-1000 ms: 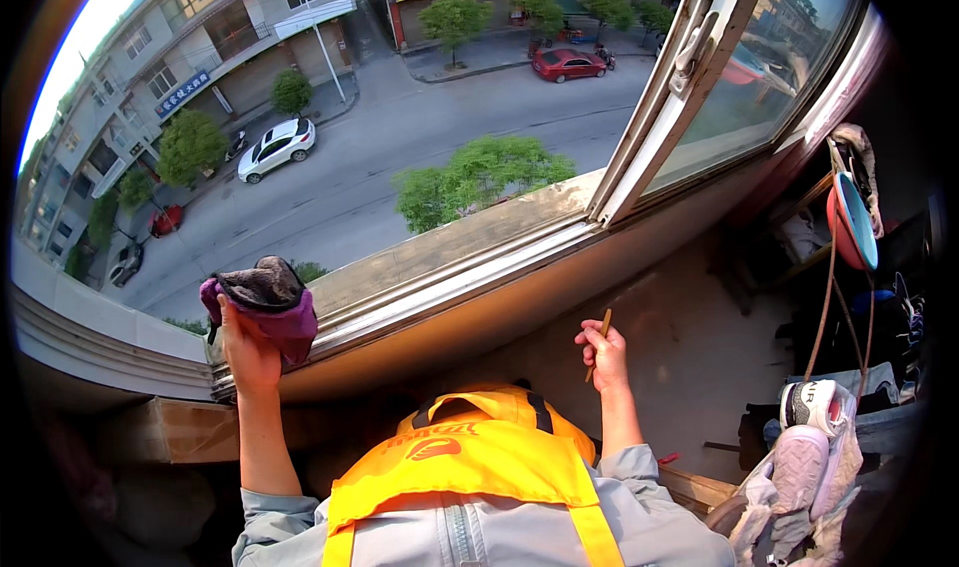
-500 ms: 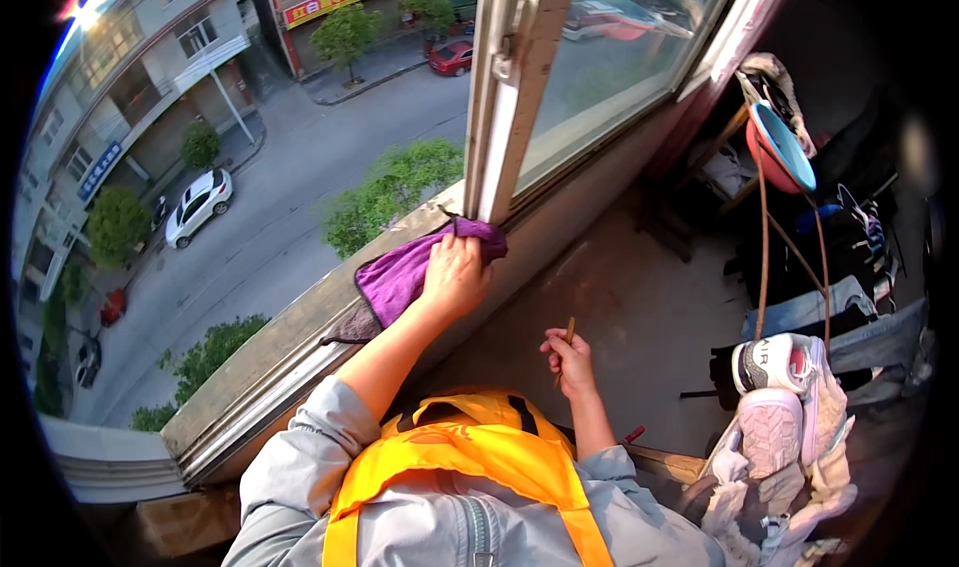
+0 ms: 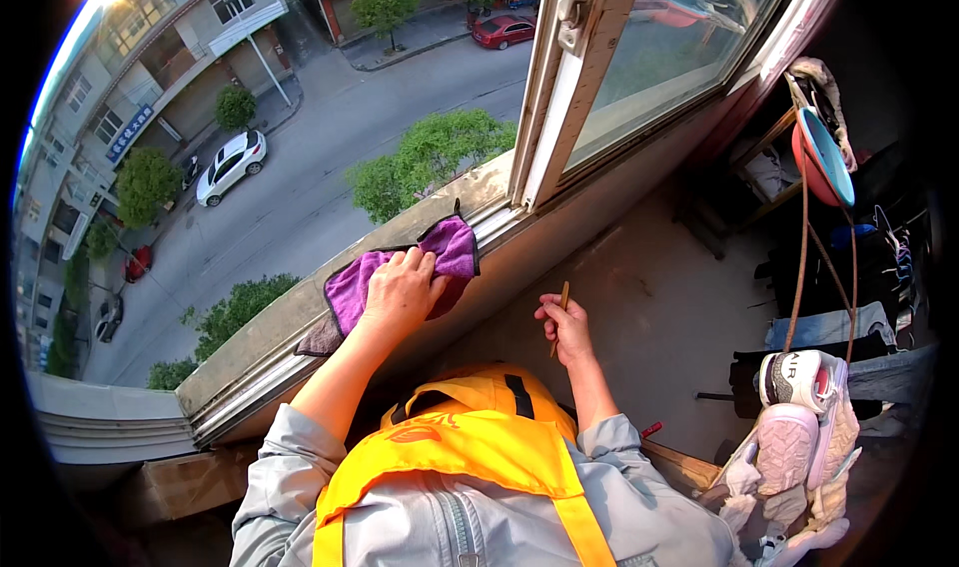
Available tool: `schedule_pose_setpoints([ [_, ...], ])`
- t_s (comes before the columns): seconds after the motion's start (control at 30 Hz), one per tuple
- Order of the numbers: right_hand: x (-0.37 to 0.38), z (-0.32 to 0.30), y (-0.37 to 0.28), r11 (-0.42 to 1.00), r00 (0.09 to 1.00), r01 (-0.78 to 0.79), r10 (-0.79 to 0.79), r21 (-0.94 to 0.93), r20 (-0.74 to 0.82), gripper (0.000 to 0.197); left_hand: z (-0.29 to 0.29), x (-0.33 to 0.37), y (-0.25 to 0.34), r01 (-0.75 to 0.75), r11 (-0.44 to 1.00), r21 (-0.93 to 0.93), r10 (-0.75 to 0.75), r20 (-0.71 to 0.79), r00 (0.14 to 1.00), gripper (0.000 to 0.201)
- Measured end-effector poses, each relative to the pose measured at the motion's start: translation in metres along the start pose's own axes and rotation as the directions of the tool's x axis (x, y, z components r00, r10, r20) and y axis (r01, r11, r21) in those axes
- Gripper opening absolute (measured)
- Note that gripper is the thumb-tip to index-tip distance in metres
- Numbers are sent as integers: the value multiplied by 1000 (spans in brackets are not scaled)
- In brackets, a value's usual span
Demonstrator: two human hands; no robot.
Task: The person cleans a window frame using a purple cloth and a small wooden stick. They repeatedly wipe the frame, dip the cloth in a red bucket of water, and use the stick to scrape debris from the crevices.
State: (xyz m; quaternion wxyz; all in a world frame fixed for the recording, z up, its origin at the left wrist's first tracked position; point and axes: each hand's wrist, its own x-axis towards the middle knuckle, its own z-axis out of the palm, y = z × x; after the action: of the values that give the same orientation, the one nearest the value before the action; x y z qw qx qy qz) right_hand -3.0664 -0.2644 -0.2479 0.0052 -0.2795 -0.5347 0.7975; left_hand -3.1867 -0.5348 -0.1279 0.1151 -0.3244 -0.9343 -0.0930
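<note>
My left hand presses a purple cloth with dark edging onto the window sill, its fingers bent over the fabric. Under the cloth runs the metal window track, and a greyish corner of the cloth hangs near my wrist. The sliding window's upright frame stands just beyond the cloth, a short gap apart from it. Held up over the floor, my right hand is closed around a thin brown stick, pinched between thumb and fingers. The stick touches nothing else.
Outside the open window lies a street with a white car and trees. On the right are a rack with a blue-and-red basin, hanging clothes and pale shoes. A cardboard box sits below the sill at left.
My left hand has slid the purple cloth along the track, away from the window's upright frame and toward the left. My right hand still holds the stick. The whole view has shifted slightly.
</note>
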Motion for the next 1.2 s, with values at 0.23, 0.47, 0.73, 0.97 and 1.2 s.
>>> schedule_pose_setpoints([
  [0.23,4,59,39,993,985,-95,104,-70,138,14,-83,-216,-125,295,953,67,-290,-68,954,18],
  [0.47,-13,101,49,967,948,-50,125,-248,294,14,-119,-344,-196,599,719,353,-608,-99,788,20],
  [0.73,-30,53,39,823,948,32,156,-568,279,29,-153,-342,-211,230,300,-926,-940,-246,235,36],
  [0.97,-44,59,-4,878,933,129,51,-462,357,20,-158,-172,-79,-288,321,-902,-713,-430,554,45],
  [1.2,-41,14,-27,802,960,210,-60,-559,275,26,-32,-28,12,-1,710,-704,-294,-298,908,30],
])
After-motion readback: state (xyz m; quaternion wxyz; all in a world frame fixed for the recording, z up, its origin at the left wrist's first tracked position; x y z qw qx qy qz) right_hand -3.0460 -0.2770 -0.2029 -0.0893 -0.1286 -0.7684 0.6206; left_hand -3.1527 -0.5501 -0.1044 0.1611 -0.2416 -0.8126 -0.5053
